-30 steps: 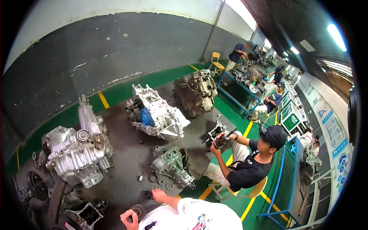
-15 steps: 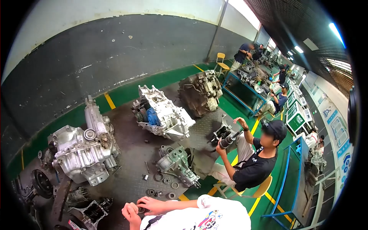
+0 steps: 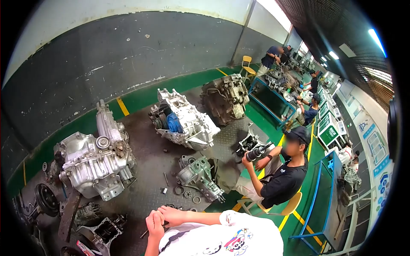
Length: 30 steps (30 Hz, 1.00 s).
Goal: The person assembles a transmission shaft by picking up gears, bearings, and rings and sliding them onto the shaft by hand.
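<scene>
Dark part (image 3: 165, 222), mostly hidden between left hand (image 3: 154, 224) and right hand (image 3: 172, 216), at the near edge of the bench (image 3: 143, 160). Left fingers curled snugly around it, right fingers bent close, cannot tell whether gripping. Could slip toward the loose rings (image 3: 188, 195) if greasy, or pinch skin if twisted crookedly.

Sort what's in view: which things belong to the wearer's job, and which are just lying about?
In the job:
left hand and right hand, together; anything held is too hidden to name
probably the small rings nearby

Seemingly lying about:
large silver gearbox
pale casing with blue part
brown casing
yellow chair
</scene>
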Each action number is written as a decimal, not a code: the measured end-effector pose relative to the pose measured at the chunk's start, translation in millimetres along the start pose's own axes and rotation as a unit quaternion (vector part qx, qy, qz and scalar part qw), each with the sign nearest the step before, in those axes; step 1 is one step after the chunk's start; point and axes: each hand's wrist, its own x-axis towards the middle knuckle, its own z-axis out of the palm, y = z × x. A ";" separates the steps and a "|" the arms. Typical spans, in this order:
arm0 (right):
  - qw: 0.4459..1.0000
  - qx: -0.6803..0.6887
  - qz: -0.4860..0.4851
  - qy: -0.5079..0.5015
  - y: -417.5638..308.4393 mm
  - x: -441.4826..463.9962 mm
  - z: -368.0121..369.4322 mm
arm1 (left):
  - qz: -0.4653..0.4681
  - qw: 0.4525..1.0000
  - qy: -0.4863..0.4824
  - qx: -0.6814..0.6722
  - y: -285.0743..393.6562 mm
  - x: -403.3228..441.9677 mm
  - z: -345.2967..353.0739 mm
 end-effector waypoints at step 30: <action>0.997 0.039 -0.035 0.064 -64.1 -25.3 -74.1 | -0.175 0.977 -0.086 -0.082 -74.4 -50.9 -46.5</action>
